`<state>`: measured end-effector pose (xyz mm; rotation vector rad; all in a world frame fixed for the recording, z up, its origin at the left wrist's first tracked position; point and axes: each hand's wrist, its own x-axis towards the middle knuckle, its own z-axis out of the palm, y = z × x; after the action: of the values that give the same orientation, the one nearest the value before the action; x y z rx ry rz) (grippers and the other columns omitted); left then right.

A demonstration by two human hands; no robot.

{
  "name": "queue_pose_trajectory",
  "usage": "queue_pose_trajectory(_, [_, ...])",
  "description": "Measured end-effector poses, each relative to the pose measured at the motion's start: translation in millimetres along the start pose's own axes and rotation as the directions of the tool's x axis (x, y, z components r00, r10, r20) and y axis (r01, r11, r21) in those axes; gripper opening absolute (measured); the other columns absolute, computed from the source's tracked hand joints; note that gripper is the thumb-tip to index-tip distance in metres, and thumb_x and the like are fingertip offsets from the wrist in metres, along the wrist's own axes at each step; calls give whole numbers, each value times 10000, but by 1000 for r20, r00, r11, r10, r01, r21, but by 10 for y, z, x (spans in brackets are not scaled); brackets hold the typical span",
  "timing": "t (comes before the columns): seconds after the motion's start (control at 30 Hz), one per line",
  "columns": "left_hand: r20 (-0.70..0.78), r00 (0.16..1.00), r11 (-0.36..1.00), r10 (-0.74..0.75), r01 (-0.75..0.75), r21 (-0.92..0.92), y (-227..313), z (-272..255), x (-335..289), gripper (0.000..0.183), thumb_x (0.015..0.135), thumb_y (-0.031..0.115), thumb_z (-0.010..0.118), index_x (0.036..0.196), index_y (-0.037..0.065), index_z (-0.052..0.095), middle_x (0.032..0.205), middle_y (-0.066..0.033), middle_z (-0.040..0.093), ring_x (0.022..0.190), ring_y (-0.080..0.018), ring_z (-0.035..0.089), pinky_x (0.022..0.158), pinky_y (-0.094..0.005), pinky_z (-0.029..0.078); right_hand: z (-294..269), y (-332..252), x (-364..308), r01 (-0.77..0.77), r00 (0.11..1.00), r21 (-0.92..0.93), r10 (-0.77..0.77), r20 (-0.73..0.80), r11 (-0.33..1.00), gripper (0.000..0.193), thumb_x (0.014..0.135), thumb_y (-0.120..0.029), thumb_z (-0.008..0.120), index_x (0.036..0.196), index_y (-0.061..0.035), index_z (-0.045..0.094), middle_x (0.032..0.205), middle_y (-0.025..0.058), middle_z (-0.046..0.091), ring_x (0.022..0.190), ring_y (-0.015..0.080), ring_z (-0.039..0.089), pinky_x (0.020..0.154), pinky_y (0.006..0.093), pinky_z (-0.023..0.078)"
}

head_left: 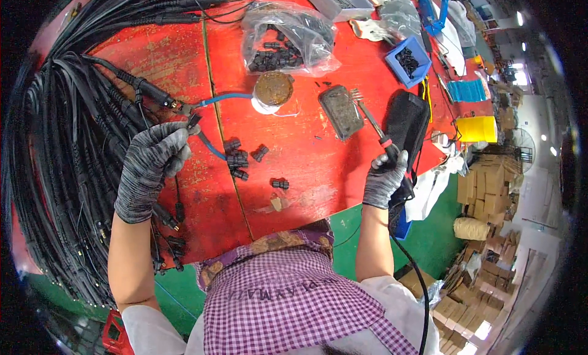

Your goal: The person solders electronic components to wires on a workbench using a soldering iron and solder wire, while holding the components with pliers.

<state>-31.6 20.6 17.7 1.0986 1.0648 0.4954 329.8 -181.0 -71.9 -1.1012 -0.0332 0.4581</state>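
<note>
My left hand point(154, 153), in a grey striped knit glove, is closed in a pinch around a small black piece point(194, 120) whose kind I cannot make out. Right beside its fingertips lie blue-handled pliers point(225, 98), partly hidden by the hand, and the end of a black cable connector point(153, 93). My right hand point(386, 176), gloved alike, is wrapped around the handle of a soldering iron point(371, 121). The iron's tip points up and left, over the edge of a dark rectangular block point(342, 112). A round tin point(274, 90) with a brown crusted surface stands between the hands.
Bundled black cables point(67, 171) cover the table's left side. Loose black connectors point(237, 159) lie near the middle. Behind are a clear bag point(288, 40) of black parts and a blue bin point(408, 62). A black pouch-like object point(405, 119) and a yellow roll point(478, 129) are at right.
</note>
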Motion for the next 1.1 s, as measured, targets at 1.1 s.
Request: queue_pose_trajectory(1.1, [136, 991, 999, 7, -14, 49, -27, -207, -88, 208, 815, 226, 533, 894, 41, 584, 624, 3, 561, 493, -42, 474, 441, -176, 363, 2135, 624, -1527, 166, 479, -572, 442, 759, 803, 318, 843, -298, 495, 1013, -30, 513, 675, -5, 533, 575, 51, 463, 527, 179, 364])
